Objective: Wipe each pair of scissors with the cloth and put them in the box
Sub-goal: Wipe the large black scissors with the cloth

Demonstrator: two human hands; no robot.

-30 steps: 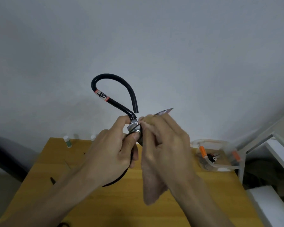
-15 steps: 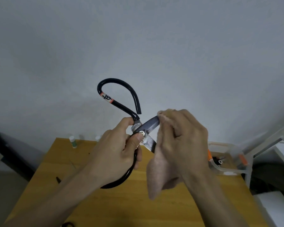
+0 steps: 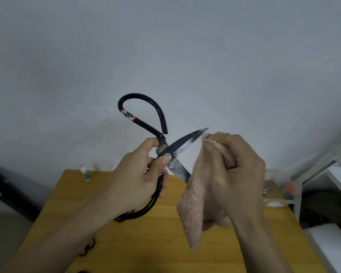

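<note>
Above the wooden table point(image 3: 110, 223), held up in front of the wall, the scissors point(image 3: 177, 148) are now mostly uncovered. A second ago the right hand point(image 3: 236, 174) had the cloth point(image 3: 195, 203) wrapped right over the pivot, only the blade tip poking out. Half a second ago it was mid-blade. Now it's slid off past the tip: upper blade fully bare, cloth bunched just beside the point, lower blade tip disappearing behind the hanging cloth.

Grips: left hand point(image 3: 140, 178) curls round the lower black loop, thumb pressing on the pivot rivet, holding the scissors open. Right hand is a closed fist pinching the bunched cloth, rest of it hanging down.

Read: one full pivot-to-tip stroke on the upper blade done. Lower blade probably still needs its pass, then the handles.

The box point(image 3: 280, 201) sits at the table's far right edge, mostly hidden behind the right hand — looks like a clear tub with orange clips, hard to say what's inside. Scissors are well apart from it, in the air.

More dark handles point(image 3: 89, 249) lie on the table near the left forearm, likely further pairs waiting. Small white bottle point(image 3: 86, 173) at the back left.
</note>
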